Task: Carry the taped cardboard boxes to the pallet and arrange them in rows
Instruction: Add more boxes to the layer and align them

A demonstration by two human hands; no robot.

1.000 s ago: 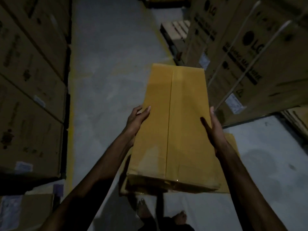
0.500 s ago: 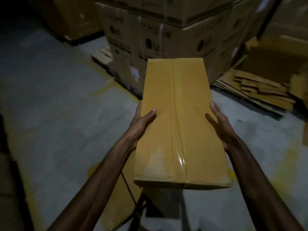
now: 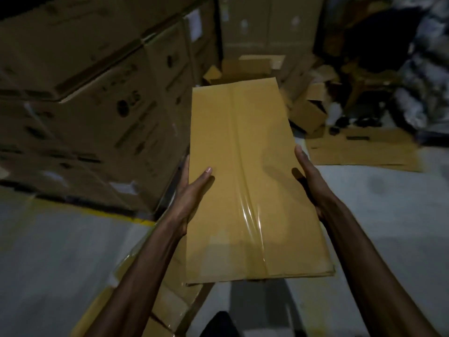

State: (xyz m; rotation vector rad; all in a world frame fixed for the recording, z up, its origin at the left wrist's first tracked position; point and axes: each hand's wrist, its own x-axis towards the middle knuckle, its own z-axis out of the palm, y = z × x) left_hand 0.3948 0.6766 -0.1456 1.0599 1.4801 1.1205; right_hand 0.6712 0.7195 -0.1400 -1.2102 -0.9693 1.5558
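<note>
Dim warehouse aisle, grey concrete floor [image 3: 60, 251] with a yellow painted line [image 3: 116, 215] running along the foot of a tall stack of large brown printed cartons [image 3: 97, 113] on my left. Ahead and to the right, a flattened brown cardboard sheet [image 3: 364, 152] lay on the floor, with small open brown cardboard boxes [image 3: 308, 113] just behind it; the far right corner was too dark and blurred to identify. I held the long yellow-brown cardboard box [image 3: 243, 166] in the air in front of me, its long axis pointing away from me, well above the floor and between my two forearms. A strip of clear glossy tape [image 3: 250, 215] ran lengthwise down the middle of its top face. My left hand [image 3: 192, 190] was pressed flat against the box's left side, fingers straight along the edge, thumb laid out across the top face. My right hand [image 3: 311, 181] was pressed flat against the right side, fingers straight and pointing forward. Neither hand curled round the box; it was carried by the squeeze of the two extended palms. Below my left forearm, another yellow-brown taped cardboard box [image 3: 155, 300] lay lower down, partly hidden by the held one.
</note>
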